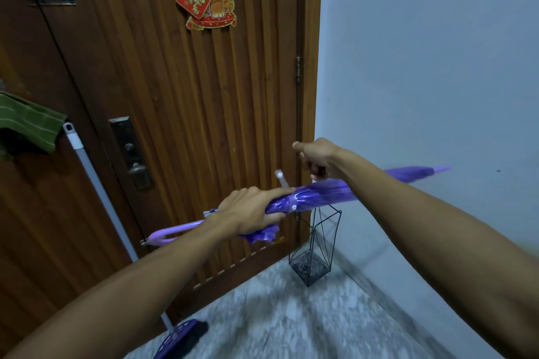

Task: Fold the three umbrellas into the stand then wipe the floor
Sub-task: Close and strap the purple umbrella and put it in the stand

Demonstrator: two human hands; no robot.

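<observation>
A folded purple umbrella [326,192] lies nearly level in front of me, its curved lilac handle [172,233] to the left and its tip [440,169] to the right. My left hand [250,210] grips the gathered canopy near the handle end. My right hand [320,159] is closed just above the canopy, beside the loose white-tipped closing strap [281,178]; whether it pinches the strap I cannot tell. A black wire umbrella stand [316,251] sits on the floor in the corner below the umbrella, with nothing showing inside it.
A brown wooden door [189,96] with a lock [131,151] fills the left. A mop [99,192] leans against it, its purple head [180,338] on the marble floor [291,323]. A green cloth [26,122] hangs at left. A pale wall [423,67] stands right.
</observation>
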